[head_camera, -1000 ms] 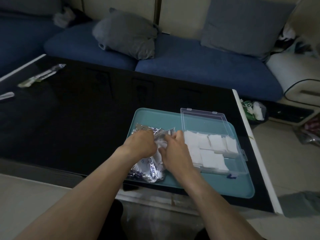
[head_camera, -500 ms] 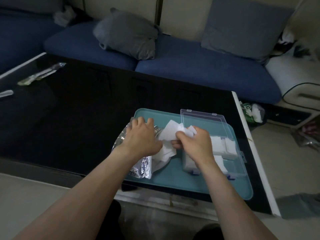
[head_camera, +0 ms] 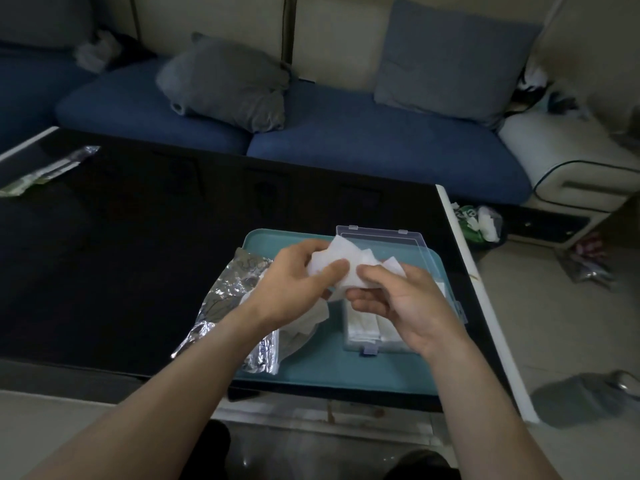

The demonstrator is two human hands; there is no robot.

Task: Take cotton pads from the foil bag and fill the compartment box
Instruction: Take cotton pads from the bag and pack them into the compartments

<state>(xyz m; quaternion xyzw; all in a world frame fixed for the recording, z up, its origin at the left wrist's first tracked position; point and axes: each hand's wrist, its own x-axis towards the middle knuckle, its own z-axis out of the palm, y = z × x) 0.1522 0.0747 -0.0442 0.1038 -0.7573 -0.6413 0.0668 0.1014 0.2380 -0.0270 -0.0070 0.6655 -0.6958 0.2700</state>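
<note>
A bunch of white cotton pads [head_camera: 349, 261] is held above the teal tray [head_camera: 332, 370] by both hands. My left hand [head_camera: 294, 282] grips the bunch from the left, and my right hand [head_camera: 398, 303] pinches it from the right. The crumpled foil bag [head_camera: 228, 296] lies on the tray's left side, with a few loose pads [head_camera: 304, 323] spilling from its mouth. The clear compartment box [head_camera: 367, 332] sits under my right hand with white pads in it, and its lid [head_camera: 398, 244] is open toward the far side.
The tray sits near the right front corner of a black glossy table [head_camera: 138, 254]. A plastic wrapper [head_camera: 45, 171] lies at the table's far left. A blue sofa with grey cushions [head_camera: 225, 81] runs behind. A bag of litter [head_camera: 479, 223] lies on the floor to the right.
My right hand pulled a bunch of pads out of the foil bag and lifted it. My left hand left the bag and now grips the bunch too, above the box.
</note>
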